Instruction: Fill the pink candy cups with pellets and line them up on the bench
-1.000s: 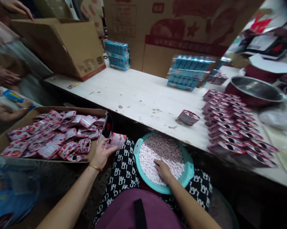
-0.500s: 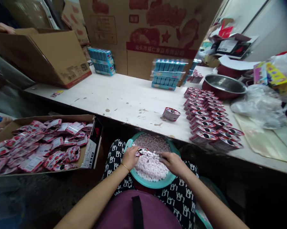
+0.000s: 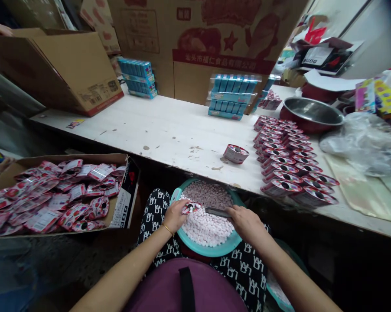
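Wider apart, left hand gripping pouch, right hand metal strip, below white workbench

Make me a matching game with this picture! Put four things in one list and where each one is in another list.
Things:
1. Sweets
2. Pink packets
3. Steel bowl
4. Metal scraper

Places:
A. Cardboard box
B. Right hand
C. Teal basin
D. White table

Pairs: 1-C, 2-A, 3-D, 4-B
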Available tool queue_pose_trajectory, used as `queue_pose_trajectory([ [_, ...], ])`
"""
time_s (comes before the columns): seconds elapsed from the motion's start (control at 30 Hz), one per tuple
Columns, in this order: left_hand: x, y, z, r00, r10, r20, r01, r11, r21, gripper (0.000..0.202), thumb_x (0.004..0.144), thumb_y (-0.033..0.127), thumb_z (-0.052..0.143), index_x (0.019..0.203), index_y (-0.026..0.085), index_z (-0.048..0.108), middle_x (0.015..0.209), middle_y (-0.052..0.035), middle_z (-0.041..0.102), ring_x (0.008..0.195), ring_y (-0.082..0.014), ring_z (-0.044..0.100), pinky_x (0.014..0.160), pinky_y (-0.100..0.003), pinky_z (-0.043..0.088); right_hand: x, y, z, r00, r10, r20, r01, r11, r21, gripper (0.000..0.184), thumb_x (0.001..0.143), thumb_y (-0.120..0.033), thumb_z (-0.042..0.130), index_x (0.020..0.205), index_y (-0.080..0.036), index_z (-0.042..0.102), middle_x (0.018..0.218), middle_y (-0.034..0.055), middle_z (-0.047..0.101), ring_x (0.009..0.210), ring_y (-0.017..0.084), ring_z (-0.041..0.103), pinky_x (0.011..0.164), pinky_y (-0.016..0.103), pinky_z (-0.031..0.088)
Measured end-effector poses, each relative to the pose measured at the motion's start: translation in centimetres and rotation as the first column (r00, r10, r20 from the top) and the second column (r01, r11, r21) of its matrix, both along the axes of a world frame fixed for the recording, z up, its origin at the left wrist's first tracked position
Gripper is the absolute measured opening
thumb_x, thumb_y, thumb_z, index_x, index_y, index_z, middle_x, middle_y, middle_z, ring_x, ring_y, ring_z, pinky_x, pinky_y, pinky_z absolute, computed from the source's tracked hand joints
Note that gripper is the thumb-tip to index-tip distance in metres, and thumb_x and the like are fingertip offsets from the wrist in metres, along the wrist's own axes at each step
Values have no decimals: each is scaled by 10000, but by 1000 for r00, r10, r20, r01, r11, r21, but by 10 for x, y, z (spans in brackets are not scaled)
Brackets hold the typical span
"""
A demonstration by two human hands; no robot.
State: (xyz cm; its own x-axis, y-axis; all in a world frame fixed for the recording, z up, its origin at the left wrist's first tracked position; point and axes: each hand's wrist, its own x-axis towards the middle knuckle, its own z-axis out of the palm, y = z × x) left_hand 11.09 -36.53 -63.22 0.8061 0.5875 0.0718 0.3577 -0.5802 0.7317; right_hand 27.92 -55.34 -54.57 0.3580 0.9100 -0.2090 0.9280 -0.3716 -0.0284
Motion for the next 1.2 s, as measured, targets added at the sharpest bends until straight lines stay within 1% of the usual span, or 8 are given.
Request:
queue_pose_trajectory([
  [0.13, 1, 5, 0, 992, 98, 82, -78, 971, -226, 398, 645, 125, 579, 1038, 191, 574, 1032, -24, 636, 948, -158, 587, 866, -263, 453, -2, 7, -75, 960, -166, -227, 156, 986, -61, 226, 812, -125, 407, 962, -156, 573, 921, 113, 614, 870, 206, 570, 753, 303, 395],
  [0.23, 0, 8, 1, 984, 137, 111, -103, 958, -269, 405, 651, 158, 592, 1055, 180, 564, 1034, -33, 638, 921, -158, 599, 843, -263, 463, -26, 33, -124, 912, -185, -366, 183, 982, -40, 262, 804, -145, 441, 1036, -172, 561, 997, 87, 623, 941, 191, 567, 793, 286, 404],
  [0.4, -16, 23, 9, 972, 208, 107, -183, 962, -203, 383, 668, 219, 592, 1050, 194, 572, 1037, -26, 635, 916, -168, 596, 849, -286, 459, -40, 51, -149, 812, -168, -559, 247, 967, 68, 315, 802, -168, 456, 1109, -160, 525, 1102, 61, 599, 1009, 149, 542, 864, 248, 394],
  [0.53, -27, 31, 13, 959, 268, 89, -248, 951, -184, 355, 679, 248, 587, 1031, 204, 568, 1006, -15, 638, 882, -161, 600, 817, -277, 469, -20, 32, -122, 749, -112, -653, 270, 952, 146, 316, 802, -195, 462, 1111, -167, 520, 1077, 48, 608, 989, 145, 546, 866, 261, 408],
  [0.67, -18, 19, 9, 971, 222, 84, -200, 956, -214, 366, 663, 193, 576, 1030, 200, 573, 1020, -15, 638, 905, -164, 600, 826, -273, 467, -2, 14, -64, 699, -9, -715, 281, 923, 262, 289, 807, -269, 473, 1067, -181, 563, 1045, 55, 621, 973, 181, 553, 862, 301, 415],
  [0.87, 8, -12, 3, 987, 118, 110, -93, 974, -207, 393, 644, 96, 542, 1026, 183, 570, 1013, -31, 632, 944, -165, 584, 856, -270, 453, 0, 12, 10, 913, -38, -406, 95, 988, 122, 306, 838, -273, 434, 1108, -220, 566, 1018, 58, 621, 951, 187, 561, 816, 283, 412],
  [1.07, 11, -22, 0, 998, 18, 55, -17, 1000, -25, 447, 622, 53, 518, 1048, 182, 568, 1068, -43, 605, 1033, -182, 526, 938, -304, 400, -26, 25, 34, 998, 8, -56, -11, 999, -46, 254, 852, -232, 376, 998, -205, 582, 871, 66, 618, 798, 191, 591, 648, 260, 413],
  [1.2, 10, -20, -3, 1000, 11, 21, -12, 1000, 13, 466, 605, 30, 508, 1045, 170, 573, 1061, -54, 606, 1021, -188, 526, 932, -314, 405, -40, 33, 45, 997, 71, 29, -69, 995, -73, 256, 819, -115, 344, 896, -167, 583, 846, 99, 605, 782, 206, 574, 639, 276, 395],
])
